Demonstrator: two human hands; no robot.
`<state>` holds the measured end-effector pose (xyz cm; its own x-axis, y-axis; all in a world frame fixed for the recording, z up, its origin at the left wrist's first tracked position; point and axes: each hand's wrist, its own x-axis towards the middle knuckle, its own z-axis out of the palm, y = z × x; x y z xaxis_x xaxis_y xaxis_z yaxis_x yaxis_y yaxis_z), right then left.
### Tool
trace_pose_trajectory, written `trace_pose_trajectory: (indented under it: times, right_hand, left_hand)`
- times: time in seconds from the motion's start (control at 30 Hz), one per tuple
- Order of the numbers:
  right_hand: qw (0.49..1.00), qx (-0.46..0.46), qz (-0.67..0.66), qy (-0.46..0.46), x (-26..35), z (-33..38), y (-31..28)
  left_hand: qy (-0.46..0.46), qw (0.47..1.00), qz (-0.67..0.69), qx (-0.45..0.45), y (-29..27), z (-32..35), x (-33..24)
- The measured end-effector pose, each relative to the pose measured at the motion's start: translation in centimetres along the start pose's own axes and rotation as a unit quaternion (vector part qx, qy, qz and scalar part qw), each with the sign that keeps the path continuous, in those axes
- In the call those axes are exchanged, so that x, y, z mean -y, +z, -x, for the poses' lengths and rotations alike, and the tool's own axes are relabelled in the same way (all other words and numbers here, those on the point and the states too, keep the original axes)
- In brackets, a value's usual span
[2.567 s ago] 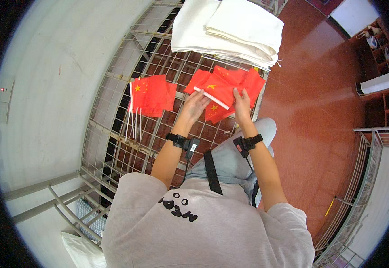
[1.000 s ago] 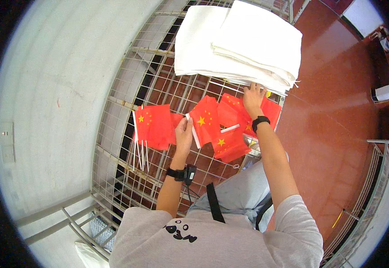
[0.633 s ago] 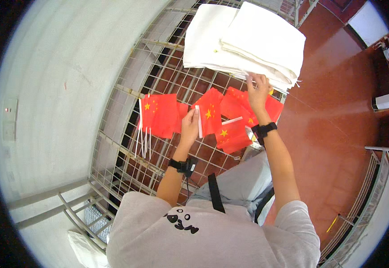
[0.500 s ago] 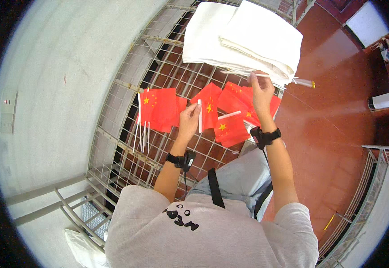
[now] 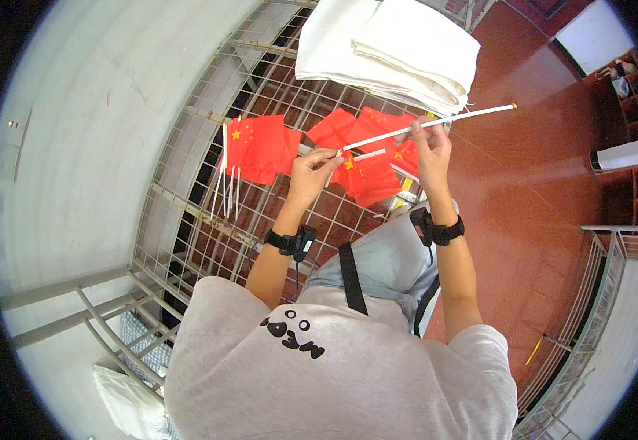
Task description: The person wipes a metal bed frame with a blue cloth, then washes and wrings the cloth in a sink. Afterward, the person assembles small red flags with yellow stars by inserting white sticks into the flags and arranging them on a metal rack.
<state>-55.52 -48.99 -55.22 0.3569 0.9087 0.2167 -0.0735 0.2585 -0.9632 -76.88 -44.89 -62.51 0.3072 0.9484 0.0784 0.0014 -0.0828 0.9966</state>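
Note:
My left hand (image 5: 314, 174) is closed in a pinch at the white-edged sleeve of a small red flag with yellow stars (image 5: 348, 170). The lower end of a slim white stick (image 5: 473, 114) meets its fingertips; whether the end sits inside the sleeve cannot be made out. My right hand (image 5: 432, 147) is closed around the middle of that stick, which slants up to the right and ends in a yellow tip. Under and beyond the hands lie several more loose red flags (image 5: 374, 185), overlapping. To the left rests a stack of red flags on white sticks (image 5: 262, 150).
Everything lies on a metal wire-mesh bed frame (image 5: 209, 209). Folded white cloths (image 5: 400, 55) are piled at its far end. A pale wall (image 5: 114, 147) runs along the left, and red-brown floor (image 5: 510, 220) stretches to the right. A metal rail (image 5: 117, 345) stands at lower left.
My right hand has picked the stick up from beside the white cloths and swung its lower end to my left hand. My left hand has moved slightly up with the flag sleeve.

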Motion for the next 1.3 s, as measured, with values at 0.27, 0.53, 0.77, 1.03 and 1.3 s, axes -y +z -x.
trace_pose_trajectory:
  times: [0.27,0.53,0.77,1.03,1.3]
  right_hand:
    - [1.0,0.018,-0.003,-0.021,1.0,2.0,-0.2]
    - [0.998,0.01,0.051,-0.026,2.1,2.8,-0.7]
    - [0.992,0.033,0.105,-0.058,2.8,3.2,-1.2]
    - [0.99,0.051,0.128,-0.007,3.6,3.5,-1.0]
    - [0.979,0.162,0.114,0.045,3.1,2.8,-1.0]
  left_hand:
    - [0.019,0.999,-0.03,0.002,0.3,1.7,-1.5]
    - [0.054,0.997,-0.048,0.015,0.5,2.2,-2.0]
    - [0.058,0.993,-0.091,0.038,0.7,2.6,-2.7]
    - [0.059,0.993,-0.083,0.056,1.2,2.8,-3.0]
    - [0.056,0.992,-0.094,0.058,0.6,2.9,-2.4]
